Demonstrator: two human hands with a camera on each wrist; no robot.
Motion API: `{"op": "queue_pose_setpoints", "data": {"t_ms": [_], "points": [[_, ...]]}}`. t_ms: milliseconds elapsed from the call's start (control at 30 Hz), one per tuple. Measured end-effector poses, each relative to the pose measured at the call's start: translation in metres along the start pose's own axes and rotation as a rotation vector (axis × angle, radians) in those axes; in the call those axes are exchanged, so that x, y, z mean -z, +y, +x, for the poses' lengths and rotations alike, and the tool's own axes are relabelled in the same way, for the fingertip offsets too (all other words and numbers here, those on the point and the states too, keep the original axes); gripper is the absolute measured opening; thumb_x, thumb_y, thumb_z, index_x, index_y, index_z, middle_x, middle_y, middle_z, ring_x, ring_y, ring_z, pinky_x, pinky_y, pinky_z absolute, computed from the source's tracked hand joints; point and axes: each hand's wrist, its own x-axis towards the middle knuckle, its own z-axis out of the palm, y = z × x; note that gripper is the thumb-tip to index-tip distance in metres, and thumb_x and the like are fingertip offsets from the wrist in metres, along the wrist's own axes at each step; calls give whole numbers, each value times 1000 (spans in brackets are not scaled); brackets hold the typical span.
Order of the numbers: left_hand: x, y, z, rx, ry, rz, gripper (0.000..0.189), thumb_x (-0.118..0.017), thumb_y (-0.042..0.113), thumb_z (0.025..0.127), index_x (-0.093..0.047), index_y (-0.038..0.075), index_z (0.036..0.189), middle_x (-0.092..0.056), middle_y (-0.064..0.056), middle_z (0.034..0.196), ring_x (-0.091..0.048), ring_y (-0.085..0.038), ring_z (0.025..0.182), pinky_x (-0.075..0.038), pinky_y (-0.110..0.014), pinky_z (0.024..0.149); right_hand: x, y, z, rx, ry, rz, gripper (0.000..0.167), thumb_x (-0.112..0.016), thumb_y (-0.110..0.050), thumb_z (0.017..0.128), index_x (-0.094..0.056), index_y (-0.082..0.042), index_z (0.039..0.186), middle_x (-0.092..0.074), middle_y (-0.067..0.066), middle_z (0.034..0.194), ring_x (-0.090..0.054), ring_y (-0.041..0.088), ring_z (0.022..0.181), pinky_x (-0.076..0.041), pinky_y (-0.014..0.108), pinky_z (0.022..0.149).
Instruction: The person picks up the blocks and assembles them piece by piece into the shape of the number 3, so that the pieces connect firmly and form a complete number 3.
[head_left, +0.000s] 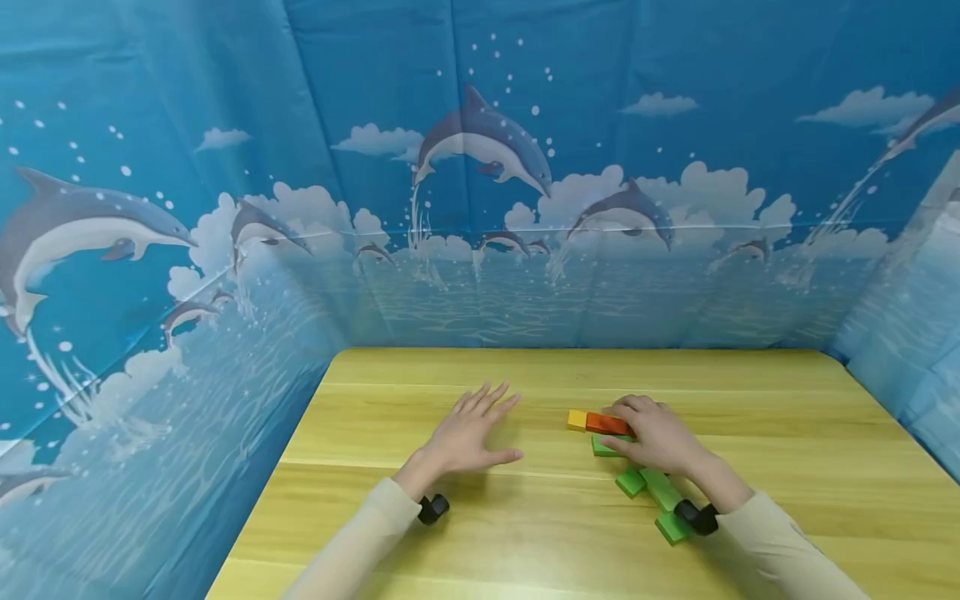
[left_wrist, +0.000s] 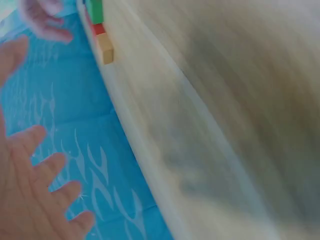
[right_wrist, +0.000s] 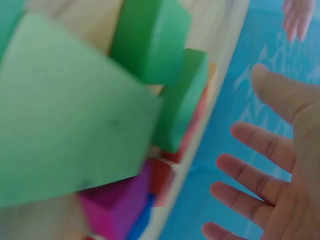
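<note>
My left hand (head_left: 467,433) hovers over the table left of the blocks, fingers spread and holding nothing. My right hand (head_left: 660,435) is above the block group, its fingers apart and loosely extended in the right wrist view. Under and beside it lie a yellow block (head_left: 577,420), a red block (head_left: 606,424) end to end with it, and a green block (head_left: 609,445) just in front. Nearer me are a long green block (head_left: 660,489) and smaller green blocks (head_left: 672,527). A purple block (right_wrist: 117,205) and a blue block (right_wrist: 141,220) show only in the right wrist view.
The blocks lie on a yellow wood-grain table (head_left: 525,533). Behind it and along its sides hangs a blue curtain (head_left: 480,300) printed with dolphins. Dark wrist devices sit on both arms, the right one (head_left: 697,517) close above the green blocks.
</note>
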Motion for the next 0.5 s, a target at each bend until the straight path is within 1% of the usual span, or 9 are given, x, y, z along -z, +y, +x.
{"op": "queue_pose_setpoints", "data": {"t_ms": [100, 200, 300, 367, 500], "points": [[-3, -1, -2, 44, 9, -127, 79, -48, 63, 90, -21, 24, 153, -15, 0, 156, -14, -28, 141, -16, -53, 108, -4, 10, -4, -1, 7, 39, 33, -72, -37, 84, -71, -12, 106, -60, 4, 100, -54, 25, 89, -42, 46, 73], [-7, -2, -4, 77, 17, -216, 75, -52, 59, 90, -31, 18, 150, -22, -2, 154, -20, -30, 139, -19, -55, 106, -6, 16, -6, -8, -1, 91, 24, -76, -33, 81, -73, -15, 96, -58, -1, 91, -50, 20, 79, -38, 38, 67], [-12, -3, -5, 91, 26, -275, 72, -54, 57, 89, -40, 14, 145, -30, -6, 151, -27, -31, 137, -21, -55, 105, -7, 21, -6, -21, -18, 128, 21, -78, -31, 79, -72, -16, 92, -55, -4, 85, -46, 18, 75, -37, 35, 65], [-15, -4, -7, 104, 33, -309, 69, -55, 57, 89, -46, 14, 142, -37, -7, 148, -31, -29, 134, -23, -53, 105, -7, 22, -5, -37, -33, 140, 21, -79, -31, 77, -72, -16, 91, -55, -4, 83, -45, 17, 74, -36, 35, 64], [-24, -7, -9, 122, 44, -362, 61, -56, 55, 90, -53, 15, 136, -47, -4, 140, -39, -26, 129, -29, -49, 103, -9, 21, -2, -92, -67, 154, 21, -80, -32, 76, -72, -18, 90, -54, -6, 81, -45, 16, 74, -36, 36, 65]]}}
